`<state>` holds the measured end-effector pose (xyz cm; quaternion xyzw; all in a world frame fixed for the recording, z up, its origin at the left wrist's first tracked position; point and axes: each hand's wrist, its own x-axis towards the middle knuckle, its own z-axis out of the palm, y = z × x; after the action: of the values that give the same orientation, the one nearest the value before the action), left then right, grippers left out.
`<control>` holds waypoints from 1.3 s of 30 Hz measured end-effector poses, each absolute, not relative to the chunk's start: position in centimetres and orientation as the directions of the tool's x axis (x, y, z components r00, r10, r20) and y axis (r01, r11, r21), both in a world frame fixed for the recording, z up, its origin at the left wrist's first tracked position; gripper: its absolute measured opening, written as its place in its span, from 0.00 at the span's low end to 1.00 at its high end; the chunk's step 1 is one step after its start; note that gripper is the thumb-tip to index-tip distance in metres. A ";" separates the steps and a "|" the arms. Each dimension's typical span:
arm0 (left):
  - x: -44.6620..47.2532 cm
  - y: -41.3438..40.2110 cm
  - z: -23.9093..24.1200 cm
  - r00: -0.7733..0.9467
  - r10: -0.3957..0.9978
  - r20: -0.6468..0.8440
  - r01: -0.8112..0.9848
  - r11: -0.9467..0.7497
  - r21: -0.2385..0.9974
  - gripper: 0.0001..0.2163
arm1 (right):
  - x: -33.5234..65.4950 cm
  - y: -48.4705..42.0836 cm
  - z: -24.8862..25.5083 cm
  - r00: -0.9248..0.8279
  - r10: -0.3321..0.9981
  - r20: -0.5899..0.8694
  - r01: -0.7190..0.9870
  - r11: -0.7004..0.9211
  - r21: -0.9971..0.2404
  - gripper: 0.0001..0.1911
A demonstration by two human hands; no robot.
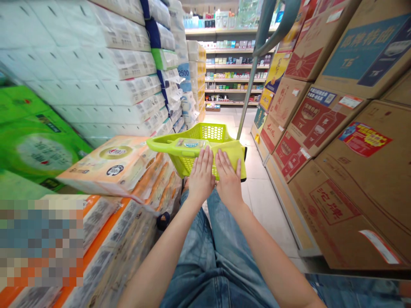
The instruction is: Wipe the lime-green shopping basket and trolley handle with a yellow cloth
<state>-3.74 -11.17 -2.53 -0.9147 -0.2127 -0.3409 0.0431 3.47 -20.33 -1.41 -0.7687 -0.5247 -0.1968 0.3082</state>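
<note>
A lime-green plastic shopping basket [210,130] stands on the shop floor in front of me, its long grey handle [257,64] rising up and away to the top right. My left hand [201,173] lies flat on the basket's near rim, fingers stretched out together. My right hand [227,175] rests right beside it on the same rim, fingers flat and pointing forward. Neither hand holds anything. My denim-clad legs [218,256] show below the arms.
Stacked tissue packs [122,64] and orange-wrapped paper packs [112,167] wall the left side. Cardboard cartons [337,128] line the right. A narrow tiled aisle [257,184] runs ahead to shelves of goods [231,60] at the back.
</note>
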 end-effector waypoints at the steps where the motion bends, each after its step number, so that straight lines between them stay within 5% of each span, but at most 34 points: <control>1: -3.7 -11.2 -2.5 0.675 0.360 0.644 0.417 -0.906 0.070 0.38 | 4.0 -20.8 -1.5 0.373 0.682 0.629 0.928 -0.258 -0.271 0.39; 11: -3.4 -11.5 -2.6 0.657 0.371 0.657 0.422 -0.902 0.087 0.39 | 6.6 -21.4 -1.4 0.553 0.506 0.662 0.833 -0.340 -0.436 0.44; 19: -3.6 -10.9 -3.0 0.653 0.346 0.673 0.421 -0.905 0.056 0.32 | 2.4 -18.5 -0.9 0.427 0.642 0.637 0.904 -0.276 -0.327 0.39; 24: -3.8 -11.2 -2.5 0.676 0.352 0.647 0.425 -0.904 0.048 0.37 | 4.2 -20.7 -1.1 0.376 0.680 0.630 0.926 -0.242 -0.291 0.39; 32: -3.4 -11.5 -2.5 0.662 0.371 0.651 0.428 -0.900 0.078 0.39 | 5.7 -21.4 -1.4 0.572 0.507 0.645 0.820 -0.345 -0.456 0.42; 39: -3.7 -10.9 -2.9 0.669 0.348 0.657 0.430 -0.902 0.040 0.33 | 1.9 -18.9 -0.9 0.463 0.661 0.590 0.883 -0.286 -0.373 0.39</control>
<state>-3.74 -10.86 -2.86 -0.9116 -0.2133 -0.3464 0.0589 1.88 -18.94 -0.87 -0.7850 -0.4916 -0.1632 0.3397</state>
